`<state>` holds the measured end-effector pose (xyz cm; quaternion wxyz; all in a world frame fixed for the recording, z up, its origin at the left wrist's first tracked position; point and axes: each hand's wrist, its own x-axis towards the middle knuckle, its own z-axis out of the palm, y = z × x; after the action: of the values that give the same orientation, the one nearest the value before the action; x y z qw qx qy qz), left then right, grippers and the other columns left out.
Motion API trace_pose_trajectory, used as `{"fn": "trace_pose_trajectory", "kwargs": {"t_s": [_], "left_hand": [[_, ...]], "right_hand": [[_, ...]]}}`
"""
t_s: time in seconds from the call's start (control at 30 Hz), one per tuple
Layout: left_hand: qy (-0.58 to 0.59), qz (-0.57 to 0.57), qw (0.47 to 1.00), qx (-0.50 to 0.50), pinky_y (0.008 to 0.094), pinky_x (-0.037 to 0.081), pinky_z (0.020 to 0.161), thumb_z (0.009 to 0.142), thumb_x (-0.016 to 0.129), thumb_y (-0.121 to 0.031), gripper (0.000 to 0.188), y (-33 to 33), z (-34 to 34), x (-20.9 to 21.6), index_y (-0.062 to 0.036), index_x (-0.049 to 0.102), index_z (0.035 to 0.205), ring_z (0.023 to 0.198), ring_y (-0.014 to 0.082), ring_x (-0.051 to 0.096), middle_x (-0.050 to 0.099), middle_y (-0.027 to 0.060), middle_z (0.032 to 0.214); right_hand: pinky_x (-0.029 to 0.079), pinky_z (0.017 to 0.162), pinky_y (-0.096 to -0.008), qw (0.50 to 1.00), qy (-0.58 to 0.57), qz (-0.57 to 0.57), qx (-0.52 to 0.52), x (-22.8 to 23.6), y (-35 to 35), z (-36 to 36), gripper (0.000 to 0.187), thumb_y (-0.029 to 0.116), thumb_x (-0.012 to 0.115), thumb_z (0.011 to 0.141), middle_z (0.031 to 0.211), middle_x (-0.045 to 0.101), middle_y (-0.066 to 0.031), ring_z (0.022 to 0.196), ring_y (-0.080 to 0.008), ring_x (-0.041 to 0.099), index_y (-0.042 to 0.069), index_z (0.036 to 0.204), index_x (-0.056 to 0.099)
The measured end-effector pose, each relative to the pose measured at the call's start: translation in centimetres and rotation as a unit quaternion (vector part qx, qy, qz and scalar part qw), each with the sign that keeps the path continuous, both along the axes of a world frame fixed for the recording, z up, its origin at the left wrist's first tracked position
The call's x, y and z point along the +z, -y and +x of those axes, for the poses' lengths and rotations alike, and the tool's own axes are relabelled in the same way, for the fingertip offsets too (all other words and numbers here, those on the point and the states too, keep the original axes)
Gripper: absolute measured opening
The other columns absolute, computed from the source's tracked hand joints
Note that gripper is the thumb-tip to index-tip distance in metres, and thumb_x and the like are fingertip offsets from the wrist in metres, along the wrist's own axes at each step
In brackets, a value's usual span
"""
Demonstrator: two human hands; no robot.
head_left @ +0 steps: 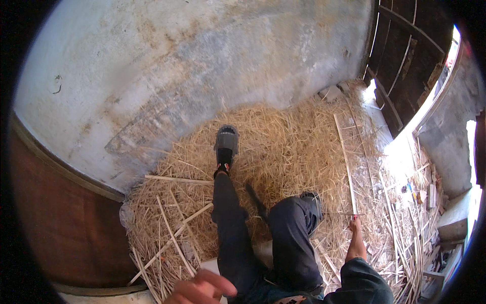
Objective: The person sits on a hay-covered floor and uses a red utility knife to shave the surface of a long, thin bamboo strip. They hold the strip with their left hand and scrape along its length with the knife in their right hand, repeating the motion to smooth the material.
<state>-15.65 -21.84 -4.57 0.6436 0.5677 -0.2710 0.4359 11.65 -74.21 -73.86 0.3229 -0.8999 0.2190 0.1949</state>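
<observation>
A long thin cane strip (346, 162) is held at its near end by the right hand (355, 238), which is stretched out to the right of the knees; the strip runs from the fingertips away over the straw toward the far wall. The grip of that hand is closed to a pinch around the strip's near tip, though the fingers are too small in the view for more to be told. The left hand (200, 290) is seen at the near edge, loosely curled and half open, with nothing in it.

The strip is judged to be very light, stiff along its length yet springy, and likely to snap or split if bent sharply. It is smooth and narrow, so a hold near one end lets the far end whip and sag; a hold closer to the middle would be steadier.

A thick bed of straw (283, 147) covers the floor, and more pale strips (177, 180) lie scattered on it at the left and in a heap (415, 238) at the right, where the held strip could easily be tangled. The person's legs in dark trousers (233, 228) are stretched over the straw, one grey shoe (226, 142) pointing far. A dark blade-like tool (255, 200) lies between the legs. A stained plaster wall (192, 61) closes the far side, and a dark wooden door (405, 61) stands at the far right.
</observation>
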Motion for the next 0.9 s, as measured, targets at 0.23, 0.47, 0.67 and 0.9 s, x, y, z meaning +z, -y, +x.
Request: {"fn": "trace_pose_trajectory", "kwargs": {"t_s": [0.23,0.47,0.67,0.9], "left_hand": [[0.011,0.048,0.994,-0.102,0.0534,0.048,0.094,0.098,0.069,-0.047,0.036,0.3,2.4,2.1,-0.0288,0.067,0.129,0.118,0.0274,0.056,0.065,-0.0042,0.119],[-0.096,-0.020,0.987,-0.126,0.0512,0.053,0.084,0.100,0.067,-0.041,0.026,-0.1,4.2,2.2,-0.0257,0.064,0.122,0.094,0.0220,0.057,0.064,-0.0030,0.099],[-0.167,-0.025,0.985,-0.023,0.0474,0.056,0.080,0.097,0.072,-0.036,0.022,1.5,5.8,2.3,-0.0261,0.065,0.115,0.094,0.0234,0.058,0.060,0.0026,0.093],[0.052,-0.116,0.987,-0.098,0.0473,0.051,0.089,0.094,0.077,-0.031,0.027,1.4,6.6,0.8,-0.0337,0.064,0.118,0.098,0.0274,0.057,0.062,0.0028,0.097]], "right_hand": [[0.057,0.081,-0.0520,0.999,-0.027,0.013,-0.038,-1.2,-0.6,2.4,0.052,0.020,0.066,0.089,0.111,0.071,-0.0274,0.105,-0.0444,0.071,0.008,0.137,0.051],[0.058,0.072,-0.0479,0.998,-0.030,-0.021,-0.045,-1.1,1.2,1.8,0.051,0.024,0.072,0.084,0.106,0.072,-0.0210,0.092,-0.0360,0.074,0.009,0.130,0.056],[0.057,0.074,-0.0489,0.997,-0.068,0.012,-0.043,0.1,-2.5,2.1,0.046,0.027,0.077,0.082,0.099,0.073,-0.0204,0.092,-0.0346,0.075,0.004,0.119,0.064],[0.057,0.084,-0.0503,0.997,0.016,-0.069,-0.024,0.7,-4.1,0.2,0.051,0.036,0.082,0.075,0.098,0.074,-0.0246,0.099,-0.0424,0.073,0.001,0.110,0.069]]}}
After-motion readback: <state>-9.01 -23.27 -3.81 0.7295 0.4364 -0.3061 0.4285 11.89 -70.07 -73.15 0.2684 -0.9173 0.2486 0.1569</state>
